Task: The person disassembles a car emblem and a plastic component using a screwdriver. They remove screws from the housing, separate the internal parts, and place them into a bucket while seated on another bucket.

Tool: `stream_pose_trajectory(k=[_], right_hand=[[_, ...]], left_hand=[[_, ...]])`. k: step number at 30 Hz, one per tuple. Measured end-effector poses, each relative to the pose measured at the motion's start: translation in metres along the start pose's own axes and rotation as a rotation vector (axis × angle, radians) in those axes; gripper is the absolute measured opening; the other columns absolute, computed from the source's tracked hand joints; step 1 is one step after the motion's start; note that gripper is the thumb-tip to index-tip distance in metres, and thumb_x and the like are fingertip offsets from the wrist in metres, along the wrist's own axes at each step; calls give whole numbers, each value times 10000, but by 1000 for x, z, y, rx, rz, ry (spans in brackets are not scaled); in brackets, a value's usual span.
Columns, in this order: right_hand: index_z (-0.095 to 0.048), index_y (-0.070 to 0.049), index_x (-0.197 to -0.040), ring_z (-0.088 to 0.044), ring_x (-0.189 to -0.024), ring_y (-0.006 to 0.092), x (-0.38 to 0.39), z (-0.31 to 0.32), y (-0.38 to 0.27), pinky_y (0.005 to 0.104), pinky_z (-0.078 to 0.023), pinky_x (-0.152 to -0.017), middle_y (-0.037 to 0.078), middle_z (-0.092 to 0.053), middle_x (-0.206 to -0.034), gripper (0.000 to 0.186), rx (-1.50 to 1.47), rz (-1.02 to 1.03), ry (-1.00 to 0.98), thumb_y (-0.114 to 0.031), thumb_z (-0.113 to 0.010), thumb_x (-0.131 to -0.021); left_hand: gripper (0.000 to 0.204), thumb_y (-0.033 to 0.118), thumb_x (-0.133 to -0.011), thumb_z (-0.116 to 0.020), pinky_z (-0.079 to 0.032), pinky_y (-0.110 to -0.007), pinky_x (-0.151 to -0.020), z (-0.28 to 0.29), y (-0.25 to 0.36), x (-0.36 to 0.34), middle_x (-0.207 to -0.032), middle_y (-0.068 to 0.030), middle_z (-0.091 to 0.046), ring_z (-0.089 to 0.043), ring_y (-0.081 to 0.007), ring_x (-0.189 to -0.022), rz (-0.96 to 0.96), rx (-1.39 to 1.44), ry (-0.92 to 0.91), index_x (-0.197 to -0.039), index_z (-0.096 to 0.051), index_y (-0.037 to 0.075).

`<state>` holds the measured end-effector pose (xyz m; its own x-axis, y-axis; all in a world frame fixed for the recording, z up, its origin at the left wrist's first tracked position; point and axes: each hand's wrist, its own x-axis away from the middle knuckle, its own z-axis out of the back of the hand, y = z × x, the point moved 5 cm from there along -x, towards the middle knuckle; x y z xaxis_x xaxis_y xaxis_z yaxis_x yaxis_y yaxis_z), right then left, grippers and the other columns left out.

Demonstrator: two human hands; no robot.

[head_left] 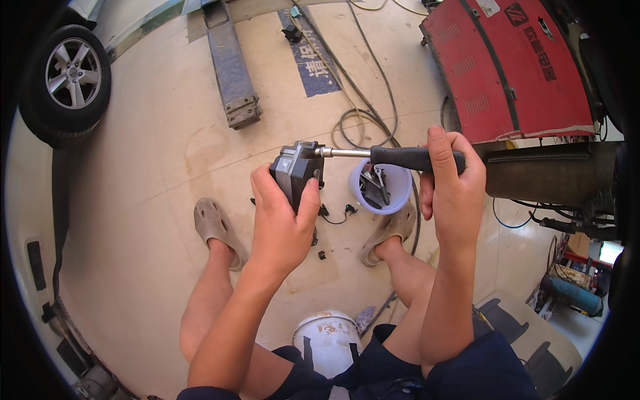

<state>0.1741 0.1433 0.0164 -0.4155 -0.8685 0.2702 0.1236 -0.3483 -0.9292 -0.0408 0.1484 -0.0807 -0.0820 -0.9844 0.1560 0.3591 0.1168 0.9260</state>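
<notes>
My left hand [283, 223] is closed round a boxy black-and-silver car part [293, 175], held up in front of me. A driver with a metal shank and a long black handle [403, 158] lies almost level, pointing left. Its socket-like tip meets the upper right side of the part; the exact contact point is too small to make out. The fingers of my right hand [453, 190] wrap the handle's end, thumb upward. Below the driver, a pale lavender bucket [405, 195] holds several hand tools. Small black pieces and a short wire [337, 220] lie on the floor nearby.
A car wheel [75, 75] is at the far left. Beyond my hands a steel lift arm [230, 73] reaches along the floor, beside loose cables [383, 127]. A red metal cabinet [477, 73] stands far right. Between my legs is a white bucket [328, 347].
</notes>
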Motion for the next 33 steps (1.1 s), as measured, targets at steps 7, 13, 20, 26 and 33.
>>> stream_pose_trajectory(k=[7, 13, 20, 26, 33], right_hand=[[-588, -26, -1033, -549, -595, 75, 0, -3, 11, 213, -423, -521, 29, -604, -742, 238, -9, 436, -154, -217, -704, -950], [-591, -22, -1063, -577, -614, 101, -4, -3, 18, 230, -447, -540, 52, -613, -760, 271, -98, 112, -217, -274, -658, -986], [-642, -36, -1048, -523, -616, 41, -4, 5, 30, 180, -375, -533, 2, -593, -723, 275, -59, -18, -276, -288, -702, -956], [-639, -12, -1116, -577, -744, 74, 0, 0, 29, 203, -440, -676, -7, -609, -819, 273, 21, 370, -227, -181, -736, -923], [-608, -27, -1126, -571, -672, 87, -4, -5, 24, 213, -436, -591, 16, -599, -761, 234, -168, 62, -191, -184, -682, -969]], left_hand=[[540, 251, -970, -610, -417, -457, -946, 4, -7, -4, -1199, -262, -427, -497, -380, -1060, 25, -19, 21, -1290, -314, -67], [547, 242, -961, -624, -421, -461, -942, 11, -3, -6, -1205, -263, -427, -496, -384, -1072, 45, -7, 35, -1291, -313, -64], [551, 199, -936, -640, -425, -474, -918, 13, 2, -5, -1196, -260, -400, -483, -418, -1050, -107, -166, 53, -1281, -306, -72], [538, 240, -963, -619, -428, -462, -924, 13, -4, -7, -1191, -270, -426, -501, -395, -1056, 25, -44, -8, -1278, -312, -70], [548, 241, -962, -625, -430, -460, -929, 17, -1, -6, -1206, -274, -436, -519, -397, -1040, 53, -33, 9, -1278, -309, -77]])
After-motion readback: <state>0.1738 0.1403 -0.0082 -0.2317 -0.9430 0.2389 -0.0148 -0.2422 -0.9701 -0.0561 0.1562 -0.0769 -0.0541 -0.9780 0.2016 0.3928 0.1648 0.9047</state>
